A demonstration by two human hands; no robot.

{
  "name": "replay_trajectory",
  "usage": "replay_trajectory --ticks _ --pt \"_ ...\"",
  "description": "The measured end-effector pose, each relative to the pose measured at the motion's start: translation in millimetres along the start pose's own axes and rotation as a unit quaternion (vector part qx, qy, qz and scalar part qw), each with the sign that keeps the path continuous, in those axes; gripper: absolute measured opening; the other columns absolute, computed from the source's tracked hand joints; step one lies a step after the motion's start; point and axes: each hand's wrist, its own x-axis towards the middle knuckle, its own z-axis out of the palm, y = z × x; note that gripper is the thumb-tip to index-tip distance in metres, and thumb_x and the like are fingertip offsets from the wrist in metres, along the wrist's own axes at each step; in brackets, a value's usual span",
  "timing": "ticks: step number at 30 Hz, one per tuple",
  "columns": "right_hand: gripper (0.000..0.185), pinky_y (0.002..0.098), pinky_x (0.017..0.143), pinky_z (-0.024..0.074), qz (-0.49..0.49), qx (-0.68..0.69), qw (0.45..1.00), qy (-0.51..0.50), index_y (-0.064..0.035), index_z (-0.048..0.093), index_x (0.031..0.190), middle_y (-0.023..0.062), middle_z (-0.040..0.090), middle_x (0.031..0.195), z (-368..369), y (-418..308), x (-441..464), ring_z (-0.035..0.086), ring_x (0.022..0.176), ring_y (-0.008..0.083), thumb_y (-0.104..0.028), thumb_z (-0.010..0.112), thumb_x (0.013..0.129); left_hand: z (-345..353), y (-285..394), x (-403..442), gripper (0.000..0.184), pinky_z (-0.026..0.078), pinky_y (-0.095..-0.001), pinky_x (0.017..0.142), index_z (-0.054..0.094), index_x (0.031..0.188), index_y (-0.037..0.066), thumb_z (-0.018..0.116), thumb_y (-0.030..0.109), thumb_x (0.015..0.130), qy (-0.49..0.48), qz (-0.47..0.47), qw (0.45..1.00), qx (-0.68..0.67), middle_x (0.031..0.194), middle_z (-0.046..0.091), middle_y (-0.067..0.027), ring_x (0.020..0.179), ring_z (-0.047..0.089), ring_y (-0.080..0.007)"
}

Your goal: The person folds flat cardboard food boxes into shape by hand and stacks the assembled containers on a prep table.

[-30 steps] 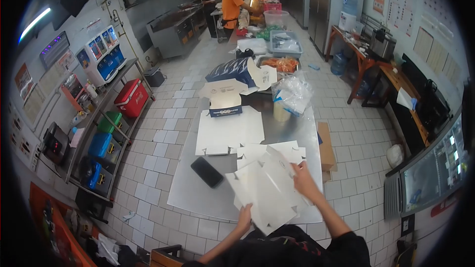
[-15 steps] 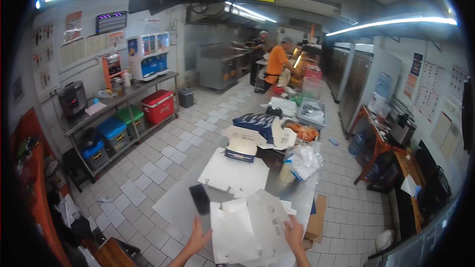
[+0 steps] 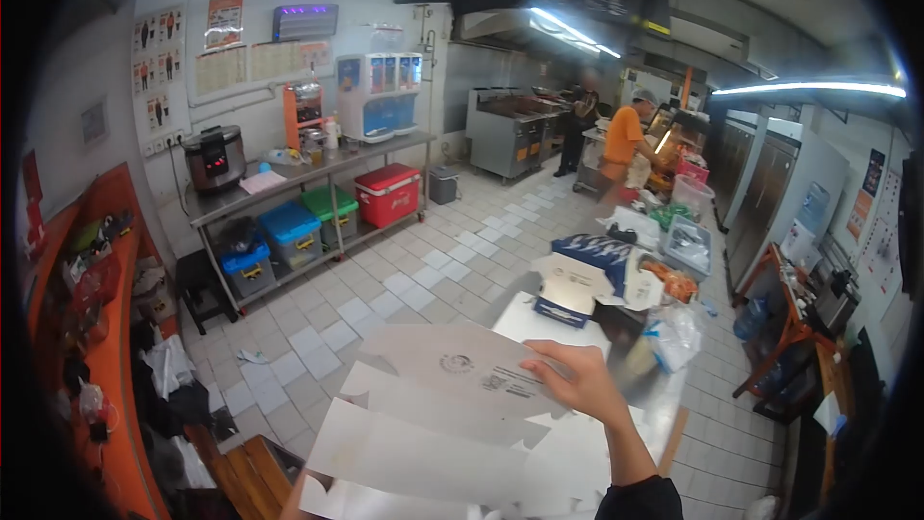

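An unfolded white cardboard food box (image 3: pixel 423 424), with a printed logo and text on its flap, is held up in front of me. My right hand (image 3: pixel 582 380) is closed on the flap's right edge, thumb and fingers pinching it. Of my left hand (image 3: pixel 292 504), only a sliver shows at the box's lower left edge; its fingers are hidden. Beyond the held box, an open box (image 3: pixel 565 291) with a dark blue outside stands on the steel table (image 3: pixel 664 395). Behind that lie more blue patterned boxes (image 3: pixel 597 255).
A plastic bag (image 3: pixel 674 335) and a grey tub (image 3: pixel 688 246) are farther along the table. To the left, an orange shelf (image 3: pixel 120 327) and a wooden stool (image 3: pixel 252 472) stand close by. A person in an orange shirt (image 3: pixel 626 135) works at the far end.
The cardboard box has been lifted from the table and shifted left. My right hand has moved up and left with its flap. My view has turned left.
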Motion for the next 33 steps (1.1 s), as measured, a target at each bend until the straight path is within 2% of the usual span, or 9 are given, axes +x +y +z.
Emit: replay_trajectory --ticks 8,14,15,18,23,26,30,32,33 --pt "0.03 0.029 0.053 0.0474 -0.063 -0.002 0.997 -0.044 -0.017 0.061 0.11 0.0091 0.064 0.076 185 -2 105 0.059 0.059 0.0273 -0.016 0.061 0.08 -63 23 -117 0.064 0.04 -0.0333 0.086 0.035 0.127 0.0 0.065 0.029 0.079 0.27 -0.054 0.959 0.063 0.12 0.045 -0.0137 0.109 0.045 -0.0204" --pt "0.029 0.0331 0.055 0.0486 -0.074 0.025 0.985 -0.152 -0.0211 0.059 0.112 0.007 0.064 0.078 282 -12 161 0.06 0.061 0.0274 -0.024 0.057 0.083 -118 41 -132 0.058 0.046 -0.0305 0.079 0.044 0.121 -0.001 0.069 0.025 0.075 0.324 -0.084 0.929 0.159 0.112 0.052 -0.0135 0.1 0.051 -0.0179" --pt "0.029 0.0331 0.055 0.0486 -0.073 0.032 0.984 -0.157 -0.0211 0.059 0.112 0.007 0.064 0.078 294 -9 170 0.06 0.061 0.0274 -0.024 0.057 0.083 -133 38 -130 0.051 0.046 -0.0287 0.067 0.048 0.113 -0.002 0.069 0.026 0.075 0.343 -0.119 0.897 0.253 0.095 0.056 -0.0086 0.082 0.053 -0.0153" --pt "0.03 0.0332 0.056 0.0483 -0.085 0.037 0.987 -0.131 -0.0206 0.059 0.113 0.0087 0.064 0.075 320 11 199 0.06 0.06 0.0274 -0.023 0.057 0.083 -136 55 -114 0.05 0.045 -0.0294 0.062 0.048 0.109 -0.001 0.07 0.028 0.075 0.387 -0.04 0.908 0.154 0.085 0.055 -0.0046 0.073 0.051 -0.0138" --pt "0.028 0.0391 0.061 0.0479 -0.021 0.029 0.989 -0.146 -0.0169 0.058 0.111 0.0143 0.063 0.077 360 42 254 0.06 0.069 0.0322 -0.02 0.056 0.083 -197 44 -118 0.089 0.044 -0.0354 0.085 0.027 0.135 -0.003 0.076 0.035 0.07 0.303 -0.045 0.937 0.166 0.123 0.045 -0.0148 0.105 0.049 -0.0216" --pt "0.029 0.0397 0.062 0.0476 -0.015 0.042 0.988 -0.147 -0.0169 0.058 0.111 0.0147 0.063 0.077 391 62 289 0.06 0.069 0.0327 -0.02 0.056 0.082 -221 88 -104 0.087 0.04 -0.0356 0.09 0.029 0.135 -0.002 0.076 0.034 0.07 0.271 -0.129 0.945 0.13 0.125 0.045 -0.0145 0.113 0.044 -0.0223" --pt "0.029 0.04 0.063 0.0471 -0.042 0.057 0.982 -0.176 -0.0167 0.058 0.111 0.015 0.063 0.076 429 95 344 0.06 0.069 0.0329 -0.021 0.057 0.082 -279 102 -72 0.082 0.041 -0.0339 0.089 0.032 0.133 -0.001 0.075 0.032 0.072 0.382 -0.157 0.862 0.293 0.119 0.05 -0.0131 0.108 0.047 -0.0211" --pt "0.029 0.04 0.065 0.0473 -0.051 0.063 0.97 -0.231 -0.0166 0.058 0.111 0.0147 0.063 0.076 445 106 367 0.06 0.07 0.0332 -0.022 0.057 0.082 -303 115 -52 0.074 0.043 -0.0321 0.085 0.036 0.13 -0.001 0.073 0.027 0.073 0.441 -0.139 0.878 0.119 0.111 0.053 -0.0115 0.1 0.049 -0.0203" --pt "0.029 0.04 0.065 0.0473 -0.051 0.065 0.969 -0.232 -0.0166 0.058 0.111 0.0147 0.063 0.076 452 114 380 0.06 0.07 0.0332 -0.022 0.057 0.082 -315 116 -45 0.067 0.048 -0.0318 0.073 0.034 0.125 -0.006 0.071 0.022 0.077 0.45 -0.091 0.883 0.104 0.102 0.054 -0.0141 0.084 0.053 -0.0195"
